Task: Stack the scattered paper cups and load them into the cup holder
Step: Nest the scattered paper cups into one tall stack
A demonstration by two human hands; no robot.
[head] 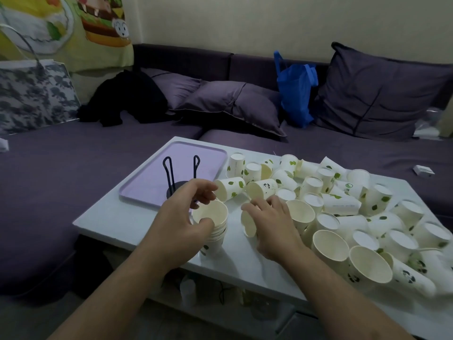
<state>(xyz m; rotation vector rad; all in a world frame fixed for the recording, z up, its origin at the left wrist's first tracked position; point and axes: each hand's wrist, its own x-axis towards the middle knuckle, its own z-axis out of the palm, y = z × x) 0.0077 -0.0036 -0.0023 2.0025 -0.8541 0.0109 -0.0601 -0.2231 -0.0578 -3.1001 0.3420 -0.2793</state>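
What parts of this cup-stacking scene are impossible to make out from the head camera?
- Base of the cup holder: hidden behind the left hand.
- Number of cups in the stack: the left hand covers part of its side.
- The single cup: partly covered by the right hand.
- Cups at the right edge: cut off by the frame.
- Prints on the far cups: too small.

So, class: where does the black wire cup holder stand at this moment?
In the head view, the cup holder stands upright on the purple tray, left of the scattered cups, just behind the left hand.
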